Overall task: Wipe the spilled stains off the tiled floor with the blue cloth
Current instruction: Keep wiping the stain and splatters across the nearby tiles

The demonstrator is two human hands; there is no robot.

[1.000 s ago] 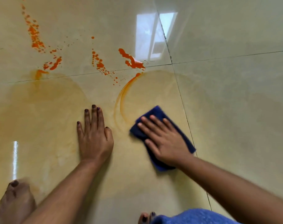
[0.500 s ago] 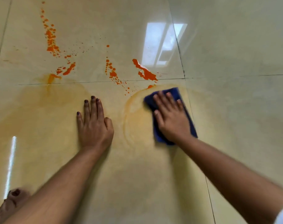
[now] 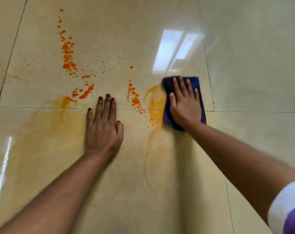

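No containers in view. Right hand (image 3: 185,105) presses flat on blue cloth (image 3: 196,85), fingers (image 3: 181,86) straight and slightly apart; the cloth lies on the tiled floor (image 3: 253,81) across the grout line, touching an orange smear (image 3: 156,102). Left hand (image 3: 103,127) flat on the floor, fingers straight and together. Orange stains (image 3: 67,51) splattered beyond it. Versus half a second ago: cloth and right hand are further forward, over the red blob that showed there; left hand has not moved.

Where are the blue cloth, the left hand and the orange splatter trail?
blue cloth (image 3: 195,81): head view, far right corner.
left hand (image 3: 103,130): head view, back of hand.
orange splatter trail (image 3: 67,51): head view, dense middle.
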